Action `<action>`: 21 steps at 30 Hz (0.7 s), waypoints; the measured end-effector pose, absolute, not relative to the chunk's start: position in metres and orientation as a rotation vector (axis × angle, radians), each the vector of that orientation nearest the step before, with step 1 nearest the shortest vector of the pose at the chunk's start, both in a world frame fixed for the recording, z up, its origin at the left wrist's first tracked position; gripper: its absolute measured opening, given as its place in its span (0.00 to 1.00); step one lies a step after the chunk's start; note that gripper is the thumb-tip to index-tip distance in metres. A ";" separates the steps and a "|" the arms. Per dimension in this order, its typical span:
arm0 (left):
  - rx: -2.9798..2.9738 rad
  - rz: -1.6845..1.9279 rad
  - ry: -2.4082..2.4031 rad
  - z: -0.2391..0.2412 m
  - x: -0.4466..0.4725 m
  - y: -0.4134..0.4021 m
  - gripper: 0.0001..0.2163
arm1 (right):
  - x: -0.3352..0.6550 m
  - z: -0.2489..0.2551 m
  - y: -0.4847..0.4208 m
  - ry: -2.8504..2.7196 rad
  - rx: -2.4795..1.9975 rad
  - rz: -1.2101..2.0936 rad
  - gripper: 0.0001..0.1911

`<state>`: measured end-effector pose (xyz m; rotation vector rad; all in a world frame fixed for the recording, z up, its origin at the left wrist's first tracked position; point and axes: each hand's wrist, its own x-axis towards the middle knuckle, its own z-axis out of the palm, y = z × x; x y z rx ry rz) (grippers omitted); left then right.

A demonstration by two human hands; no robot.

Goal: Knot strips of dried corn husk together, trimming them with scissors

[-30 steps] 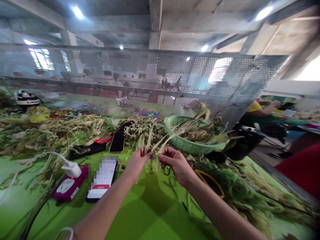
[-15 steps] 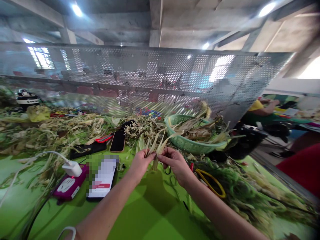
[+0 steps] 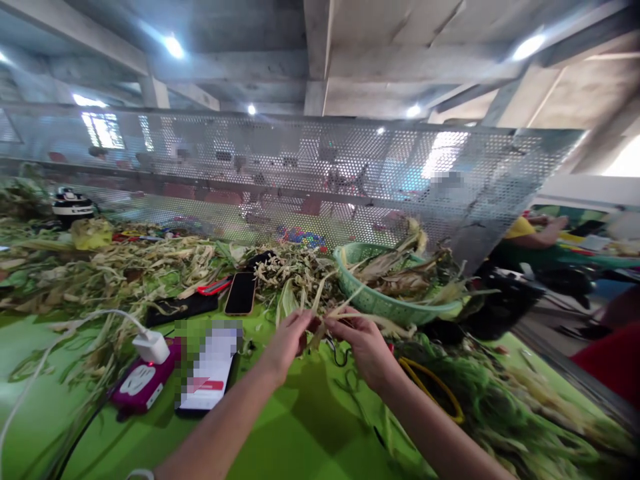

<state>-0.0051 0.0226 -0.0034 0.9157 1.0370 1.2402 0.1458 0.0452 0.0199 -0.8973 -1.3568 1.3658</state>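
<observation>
Strips of dried corn husk (image 3: 318, 332) are pinched between my two hands above the green table (image 3: 320, 440). My left hand (image 3: 287, 343) is closed on the lower part of the husk, its fingertips partly hidden. Thumb and fingers of my right hand (image 3: 364, 343) grip a pale strip that points up and to the right. Just beyond the hands lie a heap of curled husk pieces (image 3: 285, 270) and a green plastic basket (image 3: 380, 303) with dry husks in it.
Left of my arm lie a lit phone (image 3: 213, 367), a purple power strip (image 3: 145, 380) with a white charger (image 3: 151, 345), and a dark phone (image 3: 241, 293). Yellow-handled scissors (image 3: 435, 390) and green fibres (image 3: 500, 387) are at right. A perforated metal screen (image 3: 300, 180) stands behind.
The husk strips stood upright between my hands; now they are spread, with one slanting right in my right hand. My view has tilted up a little.
</observation>
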 end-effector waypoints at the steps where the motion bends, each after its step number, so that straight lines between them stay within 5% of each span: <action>1: 0.915 1.239 1.044 -0.003 -0.005 0.022 0.14 | 0.146 0.022 0.044 -1.369 -0.887 1.390 0.13; 15: 1.294 1.096 1.122 0.003 -0.008 0.023 0.09 | 0.154 0.020 0.051 -1.382 -0.914 1.250 0.12; 21: 1.210 1.253 1.147 -0.002 -0.009 0.025 0.12 | 0.150 0.025 0.046 -1.324 -0.883 1.441 0.13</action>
